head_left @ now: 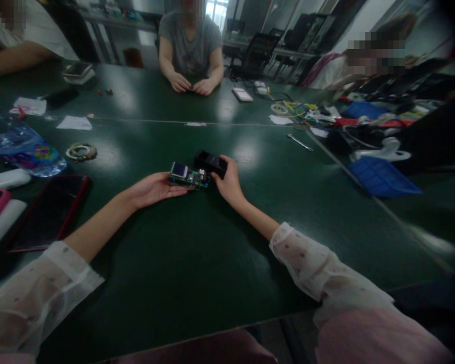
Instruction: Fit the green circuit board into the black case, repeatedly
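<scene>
A green circuit board (193,178) with a small dark screen at its left end rests in my left hand (155,189), whose fingers lie under it and at its side. My right hand (228,181) grips a black plastic case (208,161) by its right end, thumb in front and fingers behind. The case is just behind and to the right of the board, its recessed side facing up. Board and case overlap in view; whether they touch I cannot tell. Both hands are above the middle of the green table (155,283).
On the left are a water bottle (34,149), a dark phone with a red edge (51,210) and a bracelet (81,151). A wrench (300,142) and blue tray (382,177) lie right. A person (191,45) sits opposite; others sit at both sides.
</scene>
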Demonstrator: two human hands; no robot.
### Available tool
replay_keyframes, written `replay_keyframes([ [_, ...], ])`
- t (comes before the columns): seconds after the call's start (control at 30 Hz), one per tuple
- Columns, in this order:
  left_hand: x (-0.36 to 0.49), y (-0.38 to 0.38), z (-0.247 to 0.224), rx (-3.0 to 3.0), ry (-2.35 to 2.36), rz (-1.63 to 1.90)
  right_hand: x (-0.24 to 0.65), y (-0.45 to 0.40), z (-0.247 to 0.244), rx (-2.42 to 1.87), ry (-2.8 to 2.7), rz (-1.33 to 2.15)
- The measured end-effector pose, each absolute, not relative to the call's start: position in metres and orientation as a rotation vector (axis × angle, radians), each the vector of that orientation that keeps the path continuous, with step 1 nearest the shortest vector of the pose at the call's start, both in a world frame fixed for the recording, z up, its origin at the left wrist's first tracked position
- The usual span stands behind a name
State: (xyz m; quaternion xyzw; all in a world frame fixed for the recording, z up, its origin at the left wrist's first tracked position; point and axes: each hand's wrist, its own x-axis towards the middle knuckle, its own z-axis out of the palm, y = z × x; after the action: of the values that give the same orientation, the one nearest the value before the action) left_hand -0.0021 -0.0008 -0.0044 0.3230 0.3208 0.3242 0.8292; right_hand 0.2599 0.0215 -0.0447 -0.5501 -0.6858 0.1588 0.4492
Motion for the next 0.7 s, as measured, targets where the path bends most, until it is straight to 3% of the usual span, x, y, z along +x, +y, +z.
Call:
replay_keyframes([
  [0.7, -0.0019, 0.0, -0.0036, 0.66, 0.694, 0.695, 0.2588, 0.0198, -0.0417, -1.368, -1.701, 0.395],
])
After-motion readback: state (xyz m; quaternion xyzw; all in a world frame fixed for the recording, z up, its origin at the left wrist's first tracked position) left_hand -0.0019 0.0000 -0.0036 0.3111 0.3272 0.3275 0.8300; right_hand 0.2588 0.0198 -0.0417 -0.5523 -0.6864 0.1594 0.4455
